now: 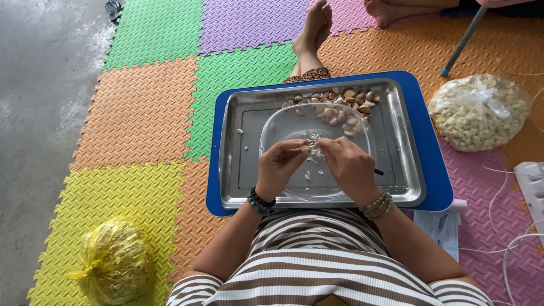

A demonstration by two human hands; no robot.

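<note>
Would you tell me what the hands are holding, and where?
A garlic clove, pinched at its ends between the fingertips of the left hand and right hand.

Home floor: coloured foam mats point(141, 107) on bare concrete point(39, 85).

Garlic clove point(305, 148): small, pale, partly skinned; pinched between fingertips of both hands, above clear plastic bowl point(272, 133) in steel tray.

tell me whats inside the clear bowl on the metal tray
The clear bowl holds a few pale peel scraps. The left hand and right hand, pinching a garlic clove, cover its near part, so anything beneath them is hidden.
</note>
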